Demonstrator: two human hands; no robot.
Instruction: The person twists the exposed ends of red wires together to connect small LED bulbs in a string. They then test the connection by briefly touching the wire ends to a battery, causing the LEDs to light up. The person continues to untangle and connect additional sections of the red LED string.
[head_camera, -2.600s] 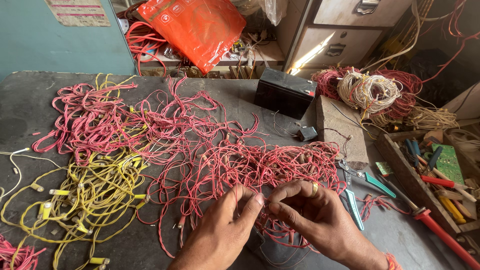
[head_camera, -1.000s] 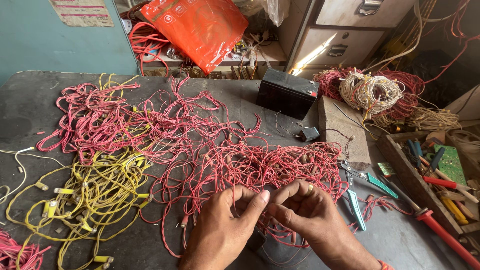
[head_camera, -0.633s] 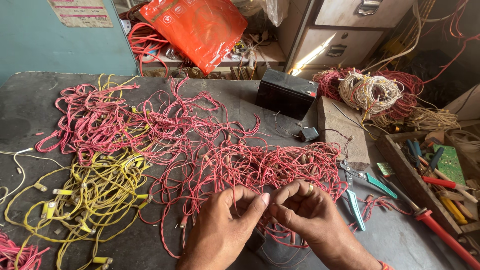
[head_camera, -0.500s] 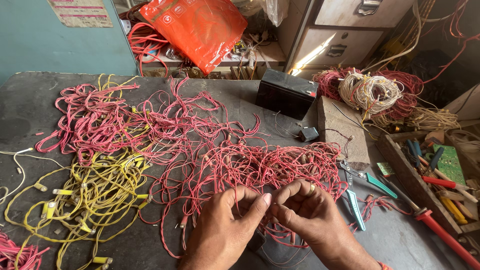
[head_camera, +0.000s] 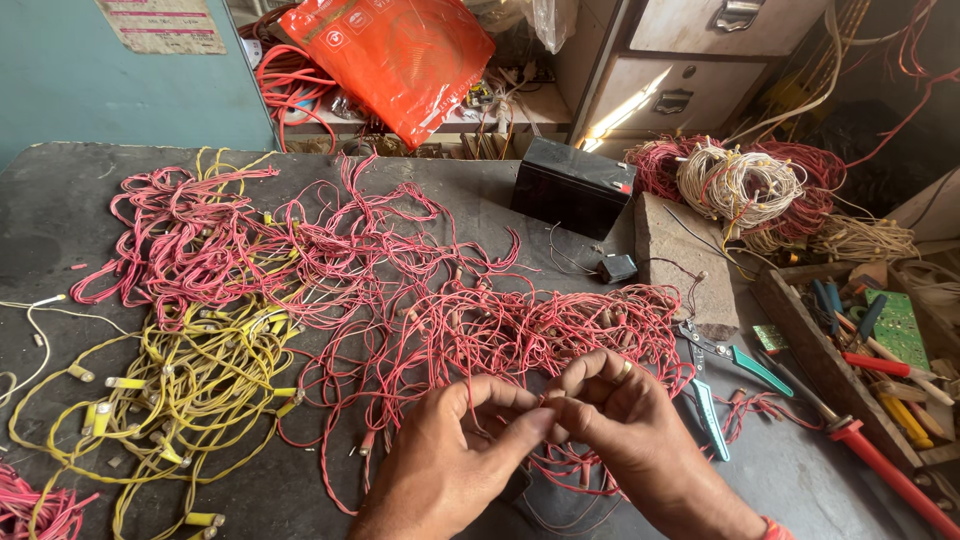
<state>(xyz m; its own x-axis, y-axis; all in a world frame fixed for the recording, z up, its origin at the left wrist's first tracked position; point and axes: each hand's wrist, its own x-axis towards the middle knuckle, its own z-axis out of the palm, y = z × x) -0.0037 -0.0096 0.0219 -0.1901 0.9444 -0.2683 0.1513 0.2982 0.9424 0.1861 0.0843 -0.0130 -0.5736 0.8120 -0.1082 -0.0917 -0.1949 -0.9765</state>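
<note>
My left hand and my right hand meet at the near edge of a dark worktable. Their fingertips pinch one thin red wire from the big tangle of red wires that spreads across the table in front of them. A ring shows on my right hand. What lies under my palms is hidden. A tangle of yellow wires with small lamp holders lies to the left of my left hand.
Green-handled wire strippers lie just right of my right hand. A black battery, a grey stone block, a tool tray, coils of wire, a red-handled tool and an orange plastic bag stand farther off.
My two hands have stayed at the same spot and drawn closer, fingertips now pinched together on the red wire. The wire tangles have not shifted.
</note>
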